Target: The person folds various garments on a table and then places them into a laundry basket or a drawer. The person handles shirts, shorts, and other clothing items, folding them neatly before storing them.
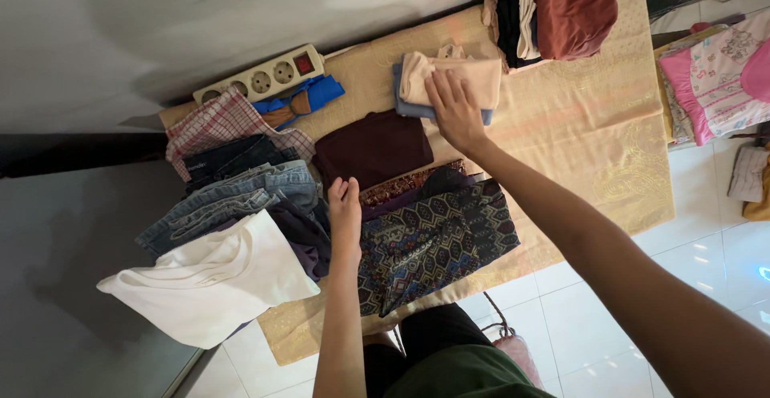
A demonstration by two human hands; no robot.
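The right hand (455, 111) lies flat, fingers spread, on a folded beige cloth (465, 77) at upper centre of the frame; nothing is pinched in its grip. That cloth sits on a blue-grey folded piece (409, 107). The left hand (345, 205) rests open at centre, fingertips touching the edge of a folded maroon garment (373, 148), just beside a dark patterned cloth (433, 241). Jeans (233, 197) and a white garment (212, 282) crowd the left edge of the desk (593, 141), the white one overhanging it. The desk's right part lies bare. A power strip (261, 77) lines the far edge.
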